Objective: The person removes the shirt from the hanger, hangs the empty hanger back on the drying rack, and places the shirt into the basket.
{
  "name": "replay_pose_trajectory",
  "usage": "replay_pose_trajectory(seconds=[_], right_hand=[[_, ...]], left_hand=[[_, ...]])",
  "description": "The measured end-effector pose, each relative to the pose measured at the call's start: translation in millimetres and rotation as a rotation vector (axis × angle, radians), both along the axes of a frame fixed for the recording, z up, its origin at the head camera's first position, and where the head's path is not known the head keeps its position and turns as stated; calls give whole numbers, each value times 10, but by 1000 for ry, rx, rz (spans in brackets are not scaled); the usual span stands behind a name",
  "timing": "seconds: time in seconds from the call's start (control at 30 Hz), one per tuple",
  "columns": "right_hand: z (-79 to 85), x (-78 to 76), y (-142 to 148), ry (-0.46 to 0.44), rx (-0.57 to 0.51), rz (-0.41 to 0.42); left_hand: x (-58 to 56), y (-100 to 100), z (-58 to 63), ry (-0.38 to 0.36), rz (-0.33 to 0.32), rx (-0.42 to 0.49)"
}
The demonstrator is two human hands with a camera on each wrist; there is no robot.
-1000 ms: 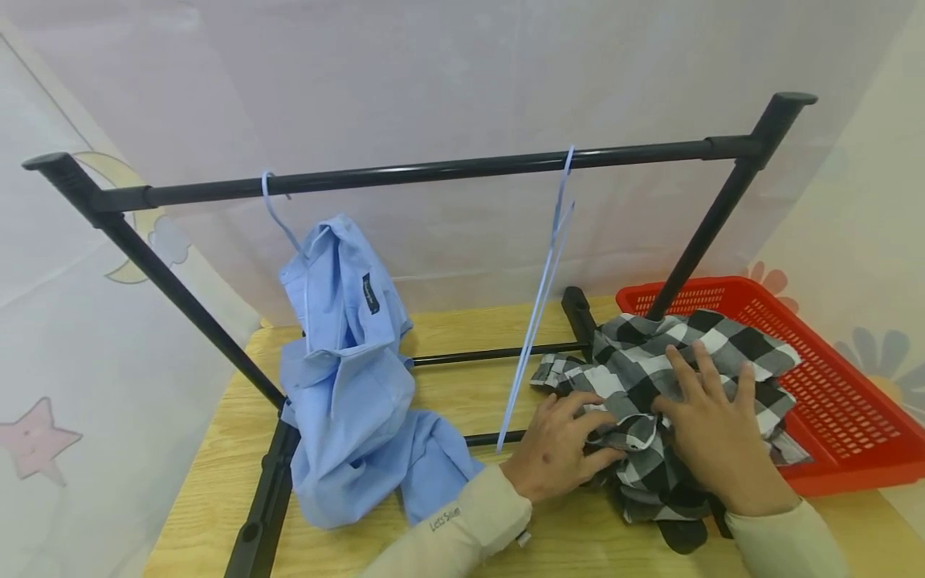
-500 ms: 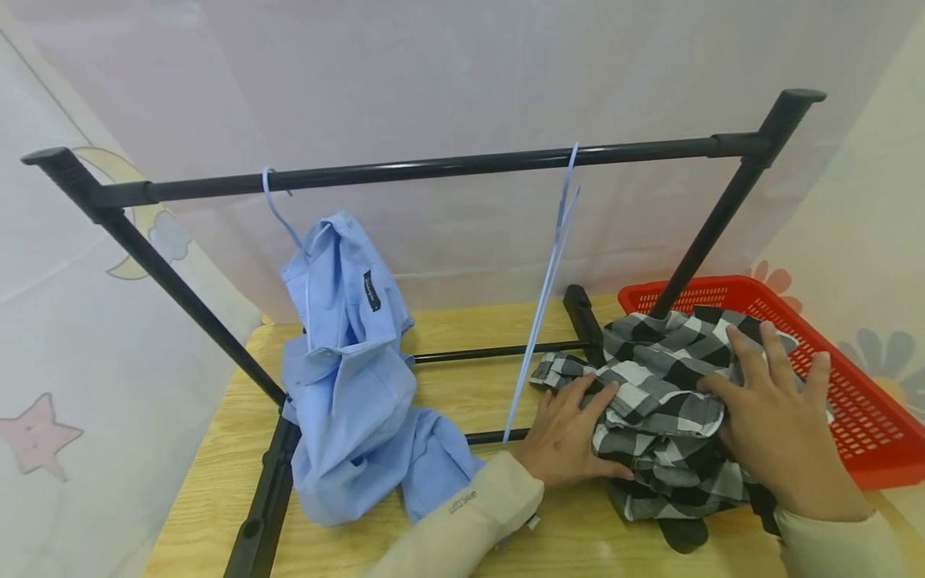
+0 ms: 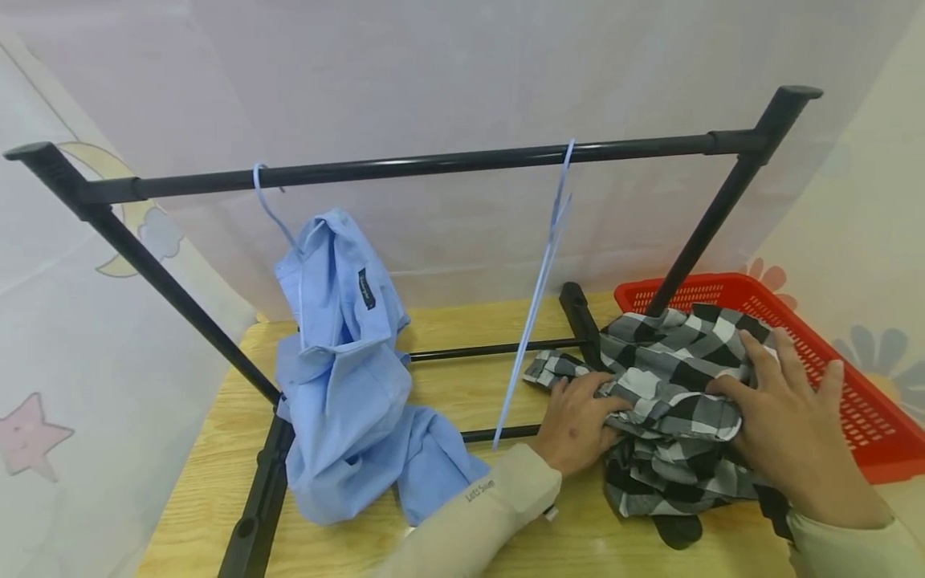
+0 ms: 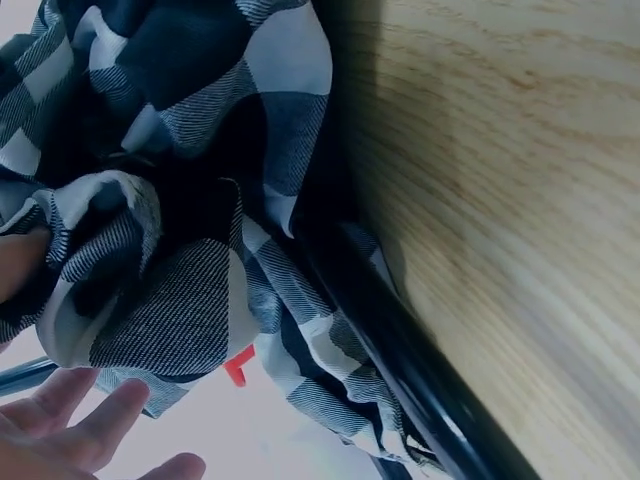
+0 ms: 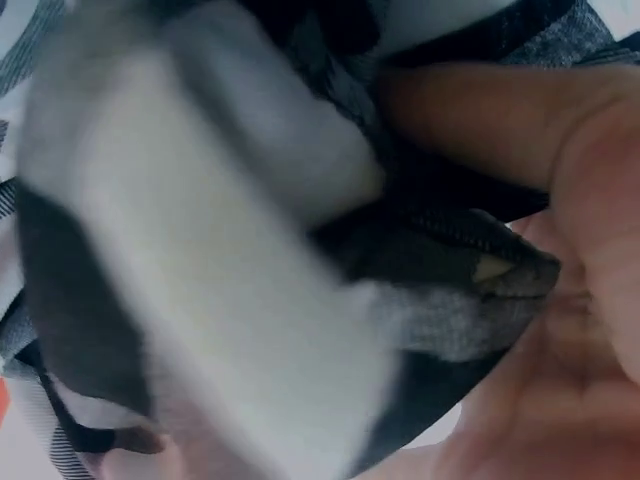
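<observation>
We pinched the checked garment (image 3: 675,417) with the left hand (image 3: 576,425) and splayed the right hand (image 3: 798,437) against it, hands apart, presumably to control loose folds over the worktop (image 3: 600,550) at the red basket's (image 3: 870,425) edge.

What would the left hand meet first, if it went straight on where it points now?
The checked cloth, directly ahead of the left hand. Beyond it, the line seems to run toward the basket, but depth is unclear.
</observation>
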State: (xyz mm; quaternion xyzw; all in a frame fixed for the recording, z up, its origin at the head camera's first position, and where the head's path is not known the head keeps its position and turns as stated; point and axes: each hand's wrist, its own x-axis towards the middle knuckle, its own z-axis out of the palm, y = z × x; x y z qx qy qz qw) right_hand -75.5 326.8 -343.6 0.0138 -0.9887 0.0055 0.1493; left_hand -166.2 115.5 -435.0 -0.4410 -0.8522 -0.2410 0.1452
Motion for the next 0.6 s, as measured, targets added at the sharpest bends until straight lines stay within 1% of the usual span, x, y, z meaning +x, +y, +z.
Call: replay_pose_trajectory(seconds=[0.13,0.27,0.37,0.43,0.5,0.6], right_hand=[[-26,15,-21,-33,-2,41],[-73,42,-72,-69,28,114],[-113,46,-131,-50,46,159],[-137,38,-172,-14,51,179],[-154,27,-206,14,55,186],[-163,6,-237,25,63,174]], left_hand=[[-10,3,26,22,-6,15],[-11,15,69,26,-8,26],[-11,34,112,44,-4,28],[-8,48,141,58,-1,23],[-2,58,165,69,-3,16],[10,67,189,68,-7,8]])
